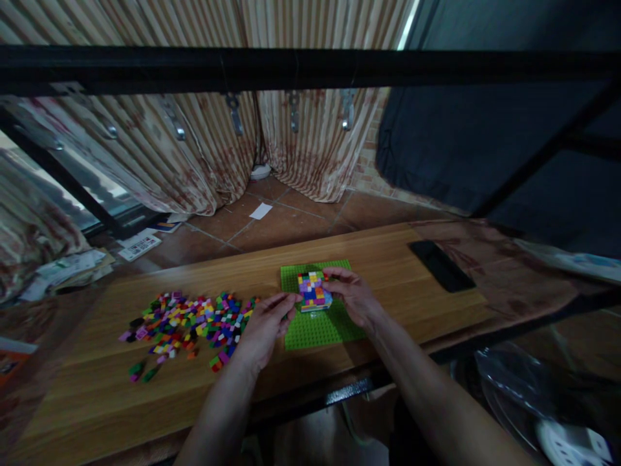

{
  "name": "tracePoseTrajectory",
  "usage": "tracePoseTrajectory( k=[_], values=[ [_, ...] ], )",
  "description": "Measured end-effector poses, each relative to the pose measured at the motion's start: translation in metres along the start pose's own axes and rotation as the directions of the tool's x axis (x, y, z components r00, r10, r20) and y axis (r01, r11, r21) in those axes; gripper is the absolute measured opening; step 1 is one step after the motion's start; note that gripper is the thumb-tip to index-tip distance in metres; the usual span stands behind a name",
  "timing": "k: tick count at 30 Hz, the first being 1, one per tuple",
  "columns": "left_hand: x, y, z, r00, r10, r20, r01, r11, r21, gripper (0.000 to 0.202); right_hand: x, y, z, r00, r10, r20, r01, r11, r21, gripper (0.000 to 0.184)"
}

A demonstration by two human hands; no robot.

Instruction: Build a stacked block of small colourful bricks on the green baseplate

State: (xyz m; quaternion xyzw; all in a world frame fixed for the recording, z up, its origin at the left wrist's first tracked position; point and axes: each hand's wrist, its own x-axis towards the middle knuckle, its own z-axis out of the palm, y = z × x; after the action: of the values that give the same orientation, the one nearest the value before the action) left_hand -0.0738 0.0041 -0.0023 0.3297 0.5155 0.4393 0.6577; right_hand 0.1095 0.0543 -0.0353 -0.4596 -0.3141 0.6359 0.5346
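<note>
A green studded baseplate (320,333) lies on the wooden board, and on it stands a small multicoloured block of toy building bricks (313,294). My right hand (353,298) grips the block's right side, thumb and forefinger against its edge and upper corner. At the block's left edge is my left hand (270,318), its thumb and forefinger pinched together. Whether a small brick sits in that pinch is too small to tell. A loose pile of small coloured bricks (194,317) spreads to the left of my left hand.
The long wooden board (383,259) carries a black phone (441,265) toward its right end. A dark metal bar (310,68) with hooks crosses in front of striped curtains (208,149). Papers (140,244) lie on the tiled floor. Clear plastic (514,375) is at lower right.
</note>
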Motion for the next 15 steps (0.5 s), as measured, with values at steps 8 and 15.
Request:
tracePoseTrajectory(
  k=[8,15],
  values=[
    [0.003,-0.005,-0.001,1.0,-0.008,0.016,0.009,0.998,-0.061,0.041,0.0,0.004,0.003,0.997,-0.079,0.009,0.079,0.995,-0.06,0.036],
    [0.0,0.004,-0.003,0.997,-0.081,0.004,0.078,0.94,-0.332,0.033,-0.01,-0.014,0.003,0.966,-0.238,-0.103,0.232,0.97,-0.072,0.025]
  ],
)
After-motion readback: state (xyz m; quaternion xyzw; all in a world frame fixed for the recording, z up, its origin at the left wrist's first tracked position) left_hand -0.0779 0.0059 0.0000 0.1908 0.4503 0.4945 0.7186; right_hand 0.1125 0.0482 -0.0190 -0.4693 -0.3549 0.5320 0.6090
